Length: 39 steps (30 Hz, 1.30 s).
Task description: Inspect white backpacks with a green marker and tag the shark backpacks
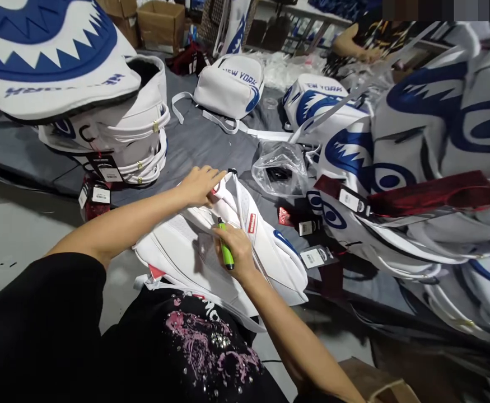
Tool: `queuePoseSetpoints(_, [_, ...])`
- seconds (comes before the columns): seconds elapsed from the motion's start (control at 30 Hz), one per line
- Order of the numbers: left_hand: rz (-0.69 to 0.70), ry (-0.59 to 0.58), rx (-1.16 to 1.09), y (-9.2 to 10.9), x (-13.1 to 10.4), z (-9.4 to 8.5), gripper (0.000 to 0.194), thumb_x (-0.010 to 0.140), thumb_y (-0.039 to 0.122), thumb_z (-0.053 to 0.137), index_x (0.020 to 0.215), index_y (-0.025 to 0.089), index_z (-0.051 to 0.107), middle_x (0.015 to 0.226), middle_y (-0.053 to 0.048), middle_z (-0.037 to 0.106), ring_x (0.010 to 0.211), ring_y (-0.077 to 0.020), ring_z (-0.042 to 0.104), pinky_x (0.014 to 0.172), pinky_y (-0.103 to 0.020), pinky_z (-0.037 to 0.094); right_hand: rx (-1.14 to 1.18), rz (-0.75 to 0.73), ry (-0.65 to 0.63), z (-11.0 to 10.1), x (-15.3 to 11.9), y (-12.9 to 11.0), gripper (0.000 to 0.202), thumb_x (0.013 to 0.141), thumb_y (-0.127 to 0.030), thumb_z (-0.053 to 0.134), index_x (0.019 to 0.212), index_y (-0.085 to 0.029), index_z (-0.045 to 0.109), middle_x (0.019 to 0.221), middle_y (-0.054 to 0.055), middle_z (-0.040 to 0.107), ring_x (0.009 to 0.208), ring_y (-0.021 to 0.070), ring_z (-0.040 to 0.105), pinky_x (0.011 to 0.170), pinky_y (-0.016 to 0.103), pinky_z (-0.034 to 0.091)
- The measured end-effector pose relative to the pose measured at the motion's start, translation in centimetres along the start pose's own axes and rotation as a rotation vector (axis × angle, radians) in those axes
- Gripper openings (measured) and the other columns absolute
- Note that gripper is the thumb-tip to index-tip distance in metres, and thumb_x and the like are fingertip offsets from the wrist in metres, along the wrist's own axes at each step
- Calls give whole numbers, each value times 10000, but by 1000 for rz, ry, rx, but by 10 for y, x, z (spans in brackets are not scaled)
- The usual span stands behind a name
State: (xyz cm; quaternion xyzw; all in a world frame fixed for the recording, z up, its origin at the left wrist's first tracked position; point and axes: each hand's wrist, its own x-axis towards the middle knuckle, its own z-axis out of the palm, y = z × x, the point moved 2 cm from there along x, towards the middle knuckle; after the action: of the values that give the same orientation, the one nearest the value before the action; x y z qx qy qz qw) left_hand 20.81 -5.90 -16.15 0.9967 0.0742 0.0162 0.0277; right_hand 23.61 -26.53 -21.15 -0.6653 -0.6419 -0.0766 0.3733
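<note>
A white backpack (194, 246) with red labels and a blue printed eye lies tilted at the table's near edge, against my body. My left hand (201, 184) grips its far upper edge near the strap end, fingers bent over the fabric; the fingertips are partly hidden. Over the middle of the backpack, my right hand (237, 249) is closed around a bright green stick-shaped tool (226, 249) with black ends. Its dark tip points away from me, close to the fabric. Whether the tip touches it, I cannot tell.
Stacked white shark-print bags (114, 129) stand at the left, and a larger pile (416, 145) leans in from the right. Two small bags (228, 84) lie farther back. A clear plastic bag (280, 168) sits beyond the backpack. Another person's arm (349, 45) shows behind.
</note>
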Motion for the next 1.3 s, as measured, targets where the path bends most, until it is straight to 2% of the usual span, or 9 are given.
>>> queuePoseSetpoints(0.13, [124, 74, 75, 4, -11, 5, 1112, 749, 543, 753, 1577, 172, 111, 1610, -206, 240, 1473, -382, 212, 1143, -543, 223, 119, 106, -20, -4, 2, 12, 238, 943, -339, 554, 1130, -217, 637, 1071, 109, 732, 1010, 250, 696, 857, 398, 558])
queuePoseSetpoints(0.23, [164, 28, 175, 14, -15, 9, 1257, 672, 547, 814, 1585, 176, 34, 1643, -238, 53, 1508, -433, 66, 1159, -637, 92, 242, 215, 30, -6, 5, 22, 265, 968, -418, 512, 1137, -241, 613, 1017, 74, 747, 959, 230, 715, 848, 383, 575])
queuePoseSetpoints(0.3, [159, -11, 225, 19, -12, 14, 1286, 660, 508, 834, 1586, 189, 1, 1647, -230, 8, 1514, -429, 45, 1159, -648, 82, 263, 271, 52, -5, 6, 25, 279, 968, -422, 512, 1176, -249, 581, 990, 62, 755, 938, 229, 725, 845, 386, 579])
queuePoseSetpoints(0.47, [66, -50, 255, 24, -6, 22, 1178, 757, 515, 749, 1589, 202, -23, 1649, -193, 108, 1492, -387, 191, 1144, -565, 230, 218, 414, 49, -5, 8, 31, 288, 933, -360, 571, 1195, -246, 543, 1011, 63, 756, 902, 232, 740, 802, 375, 586])
queuePoseSetpoints(0.67, [78, -19, 251, 26, -8, 18, 960, 849, 423, 671, 1585, 155, 115, 1623, -174, 225, 1442, -356, 280, 1104, -518, 309, 83, 323, 60, -18, 8, 41, 267, 945, -290, 528, 1186, -226, 623, 1020, 80, 753, 892, 220, 731, 814, 369, 576])
queuePoseSetpoints(0.8, [44, -24, 231, 25, -7, 20, 944, 856, 443, 649, 1585, 166, 117, 1630, -145, 219, 1448, -334, 265, 1125, -507, 289, 100, 347, -90, -25, 16, 35, 285, 932, -357, 561, 1155, -211, 661, 985, 76, 759, 883, 234, 725, 801, 364, 565])
queuePoseSetpoints(0.97, [24, -4, 238, 26, -6, 19, 936, 850, 443, 650, 1580, 145, 145, 1633, -142, 212, 1431, -334, 274, 1113, -493, 307, 124, 522, -226, -27, 43, 34, 263, 903, -401, 544, 1021, -202, 668, 897, 56, 751, 757, 215, 700, 681, 321, 519])
queuePoseSetpoints(1.13, [-27, -38, 202, 30, -4, 18, 901, 847, 380, 660, 1575, 153, 181, 1633, -132, 219, 1406, -329, 306, 1118, -473, 301, 76, 582, -603, -28, 55, 41, 201, 851, -353, 612, 961, -218, 713, 806, 40, 747, 727, 225, 695, 658, 317, 484])
queuePoseSetpoints(1.3, [-29, -25, 213, 30, -2, 21, 909, 828, 359, 679, 1574, 177, 192, 1631, -117, 232, 1379, -320, 338, 1112, -464, 304, 51, 547, -589, -36, 49, 39, 238, 877, -315, 614, 1069, -220, 718, 994, 70, 762, 886, 256, 713, 746, 363, 512])
